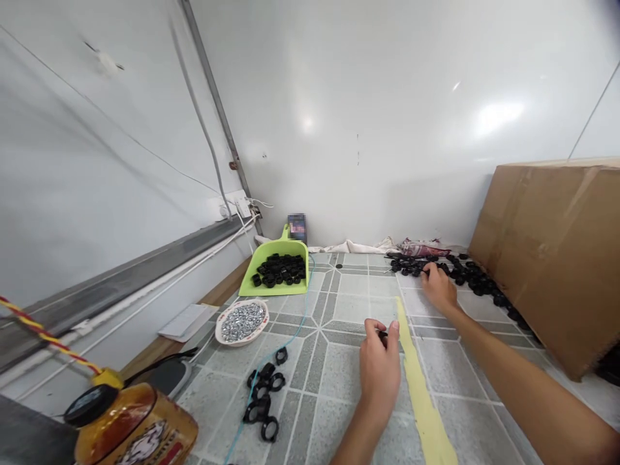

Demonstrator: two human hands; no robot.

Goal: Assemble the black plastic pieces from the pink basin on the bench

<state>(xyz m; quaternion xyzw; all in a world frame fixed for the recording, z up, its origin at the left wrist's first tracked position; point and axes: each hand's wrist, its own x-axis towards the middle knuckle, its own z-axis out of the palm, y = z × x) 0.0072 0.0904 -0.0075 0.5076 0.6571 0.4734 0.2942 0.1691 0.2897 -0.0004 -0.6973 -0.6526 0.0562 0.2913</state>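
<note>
My left hand is over the middle of the table with its fingers curled in. A small black plastic part shows between thumb and fingers, mostly hidden by them. Farther off to the right, my right hand is at the edge of a pile of black plastic parts; its fingertips are closed together on one of them. On the left of the table lies a loose group of black plastic rings. Beyond them, more black parts fill a lime green dustpan.
A bowl of small shiny metal pieces stands left of centre. An amber bottle is at the near left. A large cardboard box borders the right side. A thin blue cord and a yellow strip run along the table.
</note>
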